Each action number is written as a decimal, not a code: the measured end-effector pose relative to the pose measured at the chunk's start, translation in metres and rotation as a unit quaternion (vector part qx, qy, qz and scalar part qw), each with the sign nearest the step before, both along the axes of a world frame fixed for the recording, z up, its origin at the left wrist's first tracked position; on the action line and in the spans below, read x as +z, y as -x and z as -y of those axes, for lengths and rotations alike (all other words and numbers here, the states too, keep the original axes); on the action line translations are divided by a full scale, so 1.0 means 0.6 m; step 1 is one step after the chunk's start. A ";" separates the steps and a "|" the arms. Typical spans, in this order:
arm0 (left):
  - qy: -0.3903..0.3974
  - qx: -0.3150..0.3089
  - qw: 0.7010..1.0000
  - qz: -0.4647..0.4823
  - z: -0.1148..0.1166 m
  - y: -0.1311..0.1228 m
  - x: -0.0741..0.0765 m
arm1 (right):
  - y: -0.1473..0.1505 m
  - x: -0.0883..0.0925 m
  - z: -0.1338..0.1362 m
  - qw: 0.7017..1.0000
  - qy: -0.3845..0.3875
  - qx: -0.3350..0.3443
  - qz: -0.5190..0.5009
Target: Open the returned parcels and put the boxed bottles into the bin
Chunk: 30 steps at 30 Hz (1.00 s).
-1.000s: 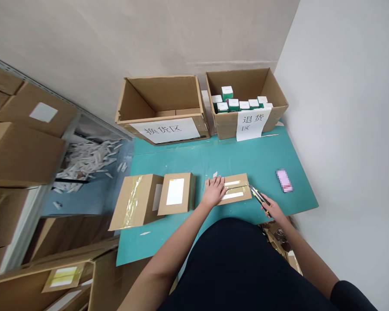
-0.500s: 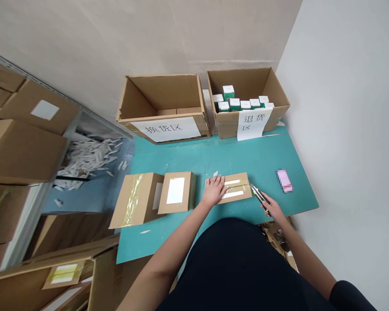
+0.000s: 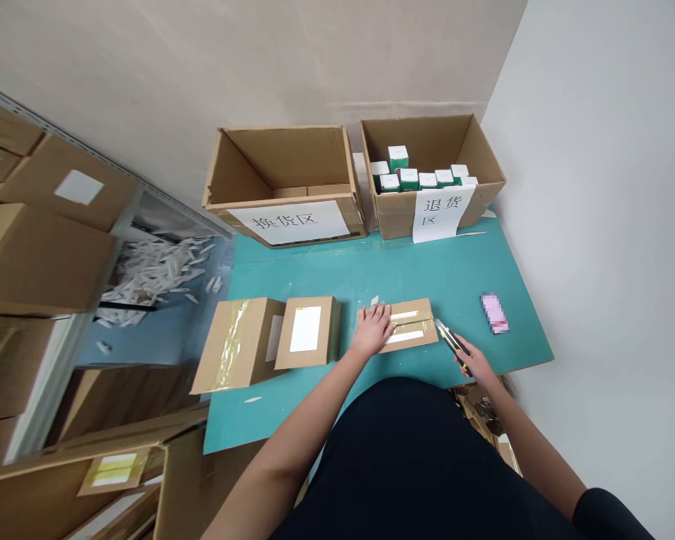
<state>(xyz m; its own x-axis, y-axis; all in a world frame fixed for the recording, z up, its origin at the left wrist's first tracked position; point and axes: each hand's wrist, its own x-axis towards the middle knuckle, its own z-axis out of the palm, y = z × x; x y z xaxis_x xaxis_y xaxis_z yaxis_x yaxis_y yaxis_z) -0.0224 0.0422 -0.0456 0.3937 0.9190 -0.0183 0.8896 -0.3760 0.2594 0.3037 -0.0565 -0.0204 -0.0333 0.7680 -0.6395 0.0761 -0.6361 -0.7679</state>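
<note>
By the carton edge, the cutter has room rightward

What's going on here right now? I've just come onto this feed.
The person's left hand lies spread on a small brown cardboard box with white paper strips, on a green table. The right hand grips a black-and-yellow utility knife, its tip at the box's right edge; whether they touch is unclear. A dark line runs lengthwise between the strips. Behind, an open brown cardboard carton holds green boxes with white tops.
</note>
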 end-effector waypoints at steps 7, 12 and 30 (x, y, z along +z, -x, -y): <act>0.004 0.004 1.000 -0.003 -0.001 -0.001 0.001 | 0.005 0.021 0.017 1.000 0.012 -0.001 0.008; 0.004 -0.003 1.000 -0.014 -0.001 -0.002 0.005 | 0.006 0.019 0.027 1.000 0.000 0.002 0.003; 0.052 0.021 0.998 -0.006 -0.014 -0.004 0.035 | 0.027 0.025 0.069 0.974 -0.039 -0.222 -0.031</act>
<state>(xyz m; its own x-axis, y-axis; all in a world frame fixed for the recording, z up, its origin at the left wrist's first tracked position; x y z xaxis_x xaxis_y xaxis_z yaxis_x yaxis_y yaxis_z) -0.0198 0.0506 -0.0248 0.3536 0.9277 -0.1197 0.9074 -0.3091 0.2848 0.2873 -0.0978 -0.0054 0.2756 0.7622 -0.5857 -0.2409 -0.5351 -0.8097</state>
